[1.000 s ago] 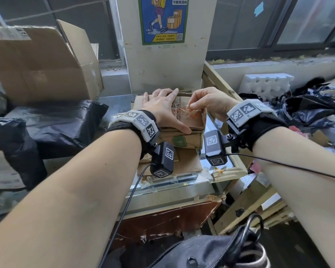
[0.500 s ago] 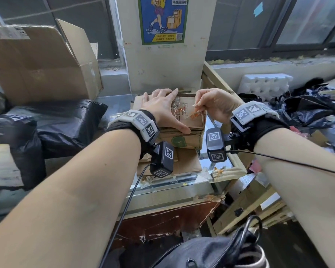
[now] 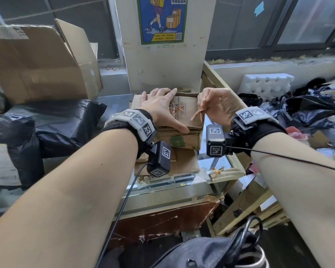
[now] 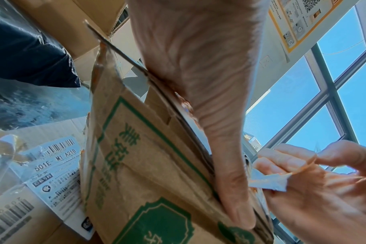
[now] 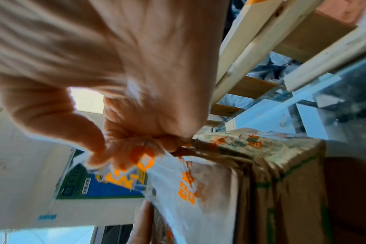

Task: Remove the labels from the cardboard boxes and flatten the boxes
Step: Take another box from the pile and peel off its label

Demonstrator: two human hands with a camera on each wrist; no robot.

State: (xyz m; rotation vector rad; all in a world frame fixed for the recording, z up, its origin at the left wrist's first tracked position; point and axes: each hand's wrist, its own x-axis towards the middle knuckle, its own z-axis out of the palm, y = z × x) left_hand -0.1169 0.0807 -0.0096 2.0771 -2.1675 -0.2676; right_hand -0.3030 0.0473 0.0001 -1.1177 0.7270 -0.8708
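Left hand [image 3: 161,107] lies palm-down on the flattened cardboard box [image 3: 186,120], fingers straight and spread, thumb along the near edge, pressing it onto the stack of flattened cardboard [image 3: 184,161] on the glass counter [image 3: 213,165]. Right hand [image 3: 219,107] is raised just beside the box's right edge, fingers curled, thumb and forefinger pinching a strip of clear tape [image 3: 197,114] printed in orange; the strip runs from the pinch down toward the box top. The right wrist view shows the orange characters on the tape, too smeared to read. The box carries green printed borders and green Chinese characters [image 4: 117,148], plus a green badge on its near side. Beside it in the left wrist view lies a white shipping label [image 4: 56,166] with a barcode, reading "501E- M1 A21B". A blue and yellow poster [image 3: 161,18] hangs on the wall behind. Compared with half a second ago, the right hand has drawn further right and slightly up, off the box top, with more tape pulled free; the left hand has not moved.
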